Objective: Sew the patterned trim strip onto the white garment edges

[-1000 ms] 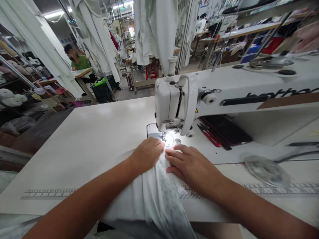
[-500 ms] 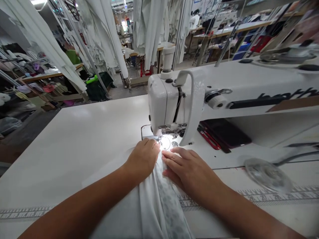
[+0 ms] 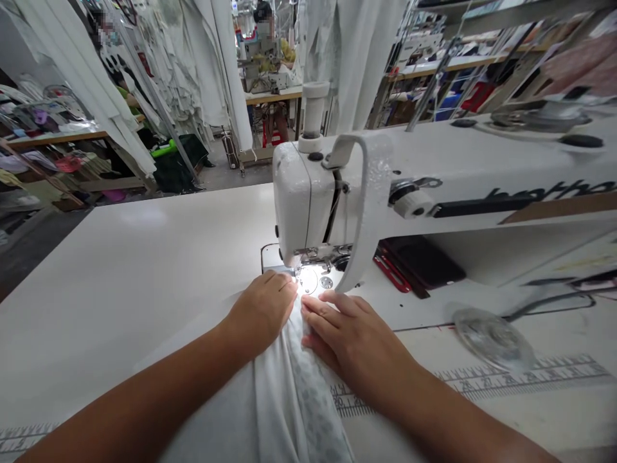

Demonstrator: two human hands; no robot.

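A white sewing machine [image 3: 299,199] stands before me, its lamp lighting the needle plate [image 3: 308,280]. White fabric [image 3: 274,411] with a pale, grey-spotted strip [image 3: 313,399] runs from the front edge up to the presser foot. My left hand [image 3: 263,312] lies left of the needle area, its fingers curled down and closed on the fabric. On the other side, my right hand [image 3: 349,331] rests with fingers stretched out, tips on the edge of the strip. Both hands are close to the foot, a narrow gap between them. The thumb of my left hand is mostly hidden.
Under the machine arm lie a dark flat case [image 3: 424,263] and a red tool [image 3: 393,273]. A clear plastic disc [image 3: 491,337] sits at the right. Printed measuring tape [image 3: 472,382] crosses the tabletop. White garments [image 3: 212,71] hang behind; a person [image 3: 264,38] sits beyond.
My view has turned a little to the right, so the machine and hands appear farther left. Both hands keep nearly the same place by the needle. A seated person has come into view behind.
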